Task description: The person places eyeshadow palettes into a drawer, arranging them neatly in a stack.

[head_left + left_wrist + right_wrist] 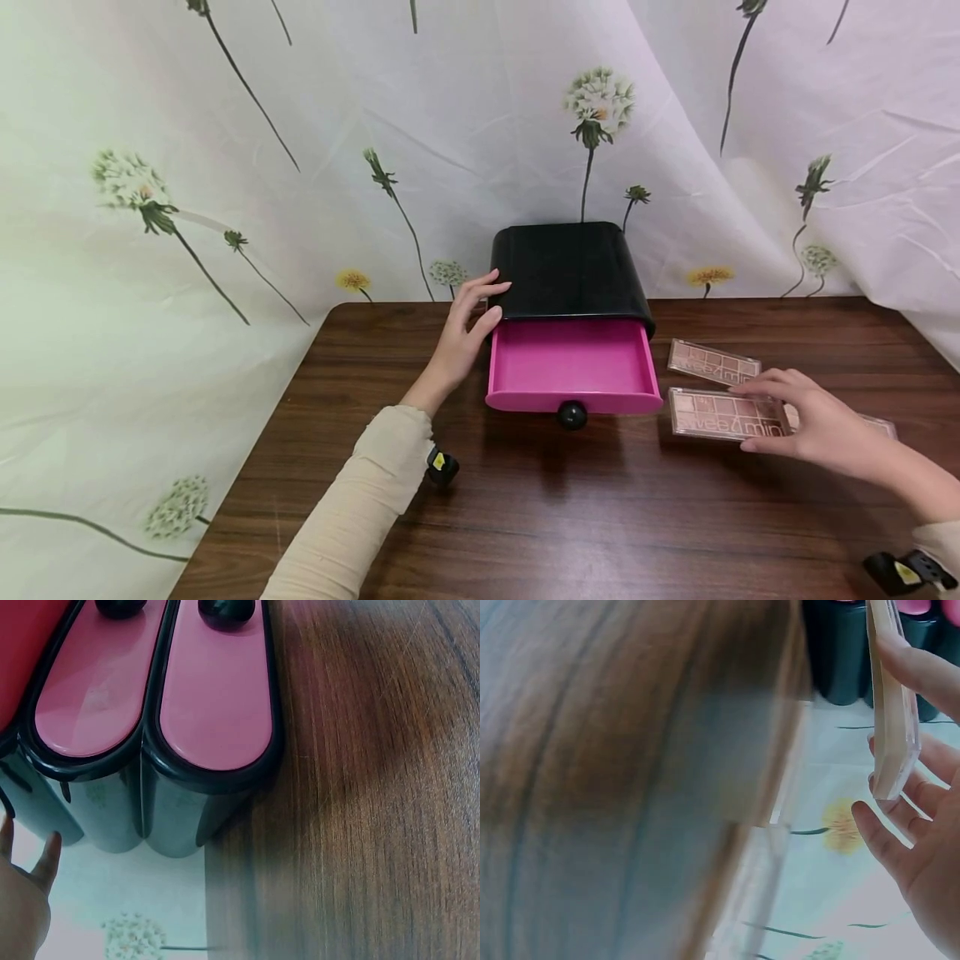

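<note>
My right hand (817, 421) pinches one end of an eyeshadow palette (723, 415) between thumb and fingers. In the right wrist view, the held palette (895, 720) shows edge-on, raised from the table. On the black drawer cabinet (570, 271), my left hand (465, 333) rests at the upper left edge with its fingers extended. The cabinet's pink top drawer (573, 362) is pulled out, with a bare inside and a round black knob (572, 415) on its front. Seen from the left wrist, the lower drawers (217, 697) are closed.
A second palette (705, 360) lies behind the held one, and another palette (879, 427) is partly hidden by the right hand. The brown wooden table (540, 517) meets a white dandelion-print cloth (480, 125) behind the cabinet.
</note>
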`<move>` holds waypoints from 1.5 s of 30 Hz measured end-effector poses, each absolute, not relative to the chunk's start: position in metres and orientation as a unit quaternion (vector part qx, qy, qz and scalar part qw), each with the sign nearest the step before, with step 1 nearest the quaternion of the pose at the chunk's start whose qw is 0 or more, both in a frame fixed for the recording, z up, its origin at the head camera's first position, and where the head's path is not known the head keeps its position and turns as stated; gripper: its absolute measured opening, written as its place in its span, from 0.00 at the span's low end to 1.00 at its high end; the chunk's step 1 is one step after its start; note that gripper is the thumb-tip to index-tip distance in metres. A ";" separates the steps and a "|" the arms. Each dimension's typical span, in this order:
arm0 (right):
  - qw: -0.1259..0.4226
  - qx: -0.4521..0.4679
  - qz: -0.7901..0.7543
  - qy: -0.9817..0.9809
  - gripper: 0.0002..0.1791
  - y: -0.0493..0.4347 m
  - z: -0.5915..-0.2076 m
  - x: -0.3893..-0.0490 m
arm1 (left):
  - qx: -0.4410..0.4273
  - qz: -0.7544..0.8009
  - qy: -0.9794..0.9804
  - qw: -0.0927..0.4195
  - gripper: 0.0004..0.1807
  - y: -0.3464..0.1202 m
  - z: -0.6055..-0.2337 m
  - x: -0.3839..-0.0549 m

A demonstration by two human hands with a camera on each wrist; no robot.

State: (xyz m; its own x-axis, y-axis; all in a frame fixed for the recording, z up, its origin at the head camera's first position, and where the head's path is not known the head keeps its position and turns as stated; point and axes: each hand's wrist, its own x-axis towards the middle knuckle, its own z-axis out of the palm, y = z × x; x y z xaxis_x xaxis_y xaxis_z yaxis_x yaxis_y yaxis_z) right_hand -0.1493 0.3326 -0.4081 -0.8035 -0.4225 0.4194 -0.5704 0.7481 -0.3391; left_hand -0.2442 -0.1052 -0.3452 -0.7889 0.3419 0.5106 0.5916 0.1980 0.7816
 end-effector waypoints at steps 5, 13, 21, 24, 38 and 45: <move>0.170 0.259 0.247 -0.918 0.38 0.331 -0.387 -0.140 | -0.304 -0.554 -0.766 0.114 0.22 -0.105 -0.346 -0.244; 0.209 0.257 0.284 -0.900 0.44 0.322 -0.354 -0.126 | -0.304 -0.556 -0.765 0.114 0.22 -0.105 -0.347 -0.245; 0.241 0.306 0.310 -0.868 0.42 0.302 -0.334 -0.122 | -0.307 -0.559 -0.762 0.115 0.22 -0.104 -0.348 -0.245; 0.261 0.328 0.337 -0.843 0.34 0.286 -0.329 -0.125 | -0.307 -0.560 -0.761 0.116 0.22 -0.104 -0.347 -0.244; 0.281 0.390 0.382 -0.789 0.28 0.219 -0.334 -0.157 | -0.315 -0.557 -0.758 0.128 0.22 -0.109 -0.379 -0.272; 0.248 0.360 0.378 -0.816 0.27 0.195 -0.332 -0.169 | -0.310 -0.548 -0.764 0.140 0.23 -0.109 -0.380 -0.272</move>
